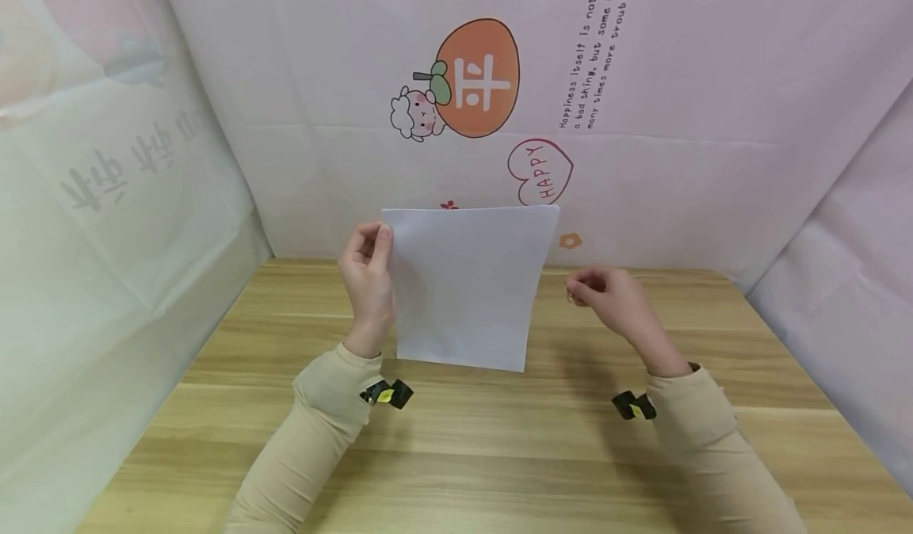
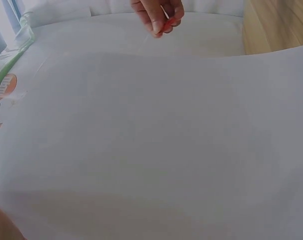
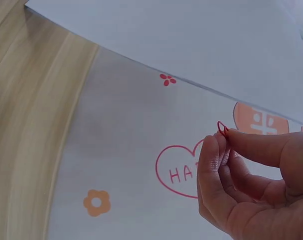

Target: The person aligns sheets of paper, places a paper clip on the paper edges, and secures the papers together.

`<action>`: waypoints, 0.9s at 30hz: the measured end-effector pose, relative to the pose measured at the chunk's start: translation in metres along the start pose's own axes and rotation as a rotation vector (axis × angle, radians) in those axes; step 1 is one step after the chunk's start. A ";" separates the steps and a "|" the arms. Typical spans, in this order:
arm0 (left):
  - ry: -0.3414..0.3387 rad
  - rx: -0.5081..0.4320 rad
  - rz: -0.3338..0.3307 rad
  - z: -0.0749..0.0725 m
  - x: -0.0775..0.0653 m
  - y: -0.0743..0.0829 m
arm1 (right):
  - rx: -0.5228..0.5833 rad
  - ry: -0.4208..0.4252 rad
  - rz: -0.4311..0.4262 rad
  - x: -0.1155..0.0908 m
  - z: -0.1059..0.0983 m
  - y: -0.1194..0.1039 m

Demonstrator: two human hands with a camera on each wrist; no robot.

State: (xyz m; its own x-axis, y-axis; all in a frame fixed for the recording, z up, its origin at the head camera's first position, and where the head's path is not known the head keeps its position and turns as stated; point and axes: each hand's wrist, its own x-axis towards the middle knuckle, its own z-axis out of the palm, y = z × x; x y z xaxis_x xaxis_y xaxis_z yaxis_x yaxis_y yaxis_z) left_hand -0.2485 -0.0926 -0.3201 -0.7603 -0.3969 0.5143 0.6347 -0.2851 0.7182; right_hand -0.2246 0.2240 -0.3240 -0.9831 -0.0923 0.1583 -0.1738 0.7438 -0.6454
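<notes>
head view: the left hand point(image 1: 369, 276) pinches the white paper point(image 1: 467, 288) over the wooden table point(image 1: 492, 447), which hides part of the printed backdrop point(image 1: 321, 122) behind; well apart from the paper's right edge, the right hand point(image 1: 609, 298) pinches a small red loop point(image 3: 219, 128).

The paper point(image 1: 467, 288) is white, the small loop point(image 3: 225, 130) red, the table point(image 1: 492, 455) wood-grained tan.
</notes>
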 end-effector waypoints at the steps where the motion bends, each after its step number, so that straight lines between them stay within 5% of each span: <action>1: 0.001 0.001 0.000 0.000 0.000 0.000 | -0.003 0.005 -0.003 0.000 0.000 -0.002; 27: 0.018 -0.002 -0.009 -0.002 0.001 -0.001 | 0.155 0.071 -0.168 0.002 0.006 -0.055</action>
State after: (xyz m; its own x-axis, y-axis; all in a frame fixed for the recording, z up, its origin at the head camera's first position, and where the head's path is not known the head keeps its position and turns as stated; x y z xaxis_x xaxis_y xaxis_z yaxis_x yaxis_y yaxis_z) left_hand -0.2493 -0.0944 -0.3212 -0.7636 -0.4100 0.4989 0.6278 -0.2908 0.7220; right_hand -0.2172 0.1794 -0.2928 -0.9338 -0.1553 0.3224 -0.3473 0.6106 -0.7117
